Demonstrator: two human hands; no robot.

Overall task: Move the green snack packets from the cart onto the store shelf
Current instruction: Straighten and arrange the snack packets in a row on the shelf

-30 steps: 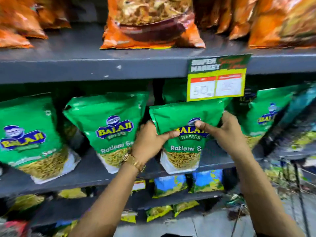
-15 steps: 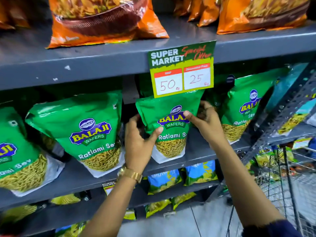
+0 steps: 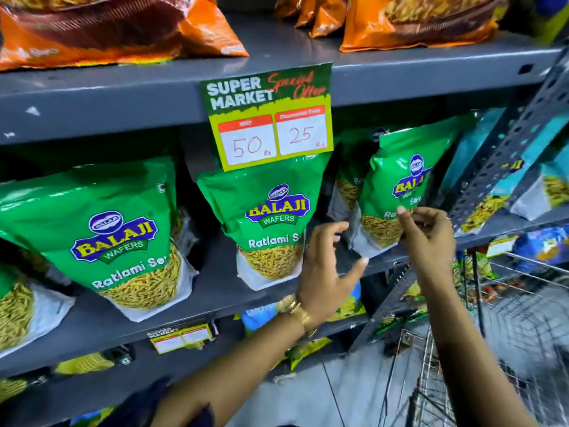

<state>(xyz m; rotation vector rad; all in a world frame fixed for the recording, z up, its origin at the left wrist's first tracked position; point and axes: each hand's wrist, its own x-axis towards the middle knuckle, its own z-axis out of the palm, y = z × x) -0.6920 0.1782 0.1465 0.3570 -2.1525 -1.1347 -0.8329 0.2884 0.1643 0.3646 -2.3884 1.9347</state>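
Note:
A green Balaji snack packet (image 3: 264, 217) stands upright on the grey middle shelf (image 3: 212, 291), under the price card. My left hand (image 3: 326, 266) hovers just right of it, fingers spread, holding nothing. A second green packet (image 3: 400, 180) leans further right. My right hand (image 3: 428, 238) is in front of that packet's lower corner with loosely bent fingers and nothing in them. A larger-looking green packet (image 3: 101, 229) stands to the left, and another (image 3: 15, 303) is cut off at the left edge. The wire cart (image 3: 508, 303) is at the lower right.
A "Super Market" price card (image 3: 268, 118) hangs from the upper shelf, which holds orange snack bags (image 3: 107, 23). A perforated metal upright (image 3: 508, 155) ends the shelf at the right, with teal packets beyond it. Lower shelves hold yellow and blue packets.
Both hands have let go of the middle green packet, which now stands alone on the shelf. The hands moved right and down, and the view shifted right.

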